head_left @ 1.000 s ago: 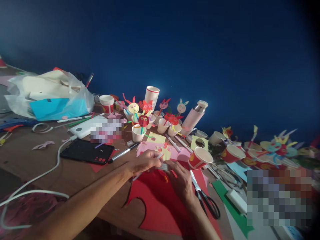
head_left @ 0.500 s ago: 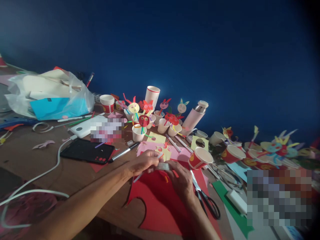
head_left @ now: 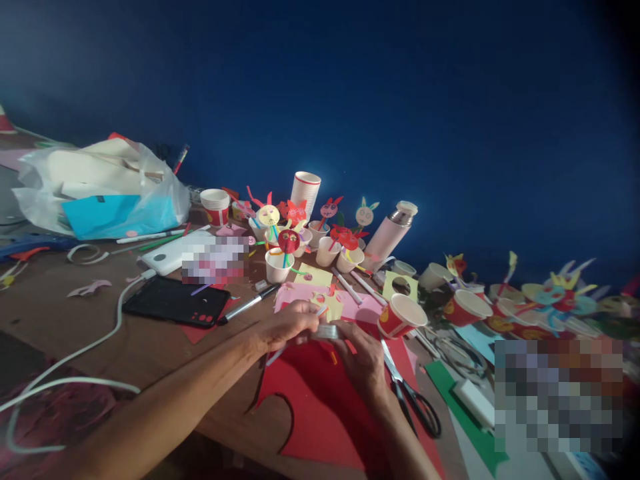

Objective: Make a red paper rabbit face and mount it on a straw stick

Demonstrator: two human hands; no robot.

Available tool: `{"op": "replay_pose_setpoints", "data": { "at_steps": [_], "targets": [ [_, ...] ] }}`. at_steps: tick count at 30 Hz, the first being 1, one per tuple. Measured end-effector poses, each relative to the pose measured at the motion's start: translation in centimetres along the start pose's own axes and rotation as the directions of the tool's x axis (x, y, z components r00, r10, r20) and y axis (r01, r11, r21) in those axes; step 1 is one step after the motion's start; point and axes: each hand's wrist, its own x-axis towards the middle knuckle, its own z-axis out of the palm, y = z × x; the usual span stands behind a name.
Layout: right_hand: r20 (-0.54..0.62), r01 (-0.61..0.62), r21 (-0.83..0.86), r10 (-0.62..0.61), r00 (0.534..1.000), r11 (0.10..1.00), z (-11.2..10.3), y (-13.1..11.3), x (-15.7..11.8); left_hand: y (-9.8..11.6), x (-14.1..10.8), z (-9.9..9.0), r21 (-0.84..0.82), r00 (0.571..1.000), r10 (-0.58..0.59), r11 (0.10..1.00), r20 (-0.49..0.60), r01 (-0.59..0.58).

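Observation:
Above a large sheet of red paper [head_left: 320,413], both hands meet. My right hand [head_left: 363,357] is closed round a roll of clear tape [head_left: 327,331]. My left hand [head_left: 293,327] is closed at the roll's left side. From its fingers a thin pale strip [head_left: 321,311] sticks out, and another pale end [head_left: 275,357] shows below the hand; whether they are one piece I cannot tell. A small orange strip [head_left: 334,358] hangs under the roll. To the right lie scissors [head_left: 414,403] with black handles, partly on the red paper.
Behind the hands stand several paper cups [head_left: 279,267] with paper-face figures, a stack of cups [head_left: 306,190] and a pink thermos [head_left: 389,237]. A red cup [head_left: 401,317] is near my right hand. Leftward lie a marker [head_left: 250,305], a black phone case [head_left: 177,302] and a white cable [head_left: 119,307].
The view shifts very slightly. Both hands stay together at the tape roll, with hardly any visible movement.

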Motion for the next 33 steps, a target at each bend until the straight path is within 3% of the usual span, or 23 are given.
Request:
{"op": "replay_pose_setpoints", "data": {
  "at_steps": [5, 9, 21, 29, 33],
  "targets": [
    [-0.012, -0.003, -0.02, 0.003, 1.0, 1.0, 0.16, 0.13, -0.08, -0.17, 0.16, -0.01, 0.01, 0.998, -0.038, 0.999, -0.044, 0.038],
    [0.004, 0.007, -0.028, -0.007, 1.0, 1.0, 0.4, 0.36, -0.13, -0.41, 0.37, -0.12, 0.058, 0.999, -0.036, 0.998, -0.019, 0.037],
    [-0.02, -0.032, -0.025, 0.032, 0.999, 0.999, 0.14, 0.09, -0.05, -0.55, 0.45, -0.14, -0.016, 1.0, -0.027, 1.0, -0.01, 0.027],
    [0.0, -0.025, -0.022, 0.025, 1.0, 0.999, 0.55, 0.51, -0.26, -0.54, 0.27, -0.47, 0.129, 0.998, -0.061, 0.99, 0.017, 0.058],
    [0.004, -0.052, 0.007, 0.052, 0.999, 0.999, 0.42, 0.34, -0.09, -0.94, 0.62, -0.57, 0.066, 0.997, -0.072, 0.995, 0.01, 0.071]
  ]
}}
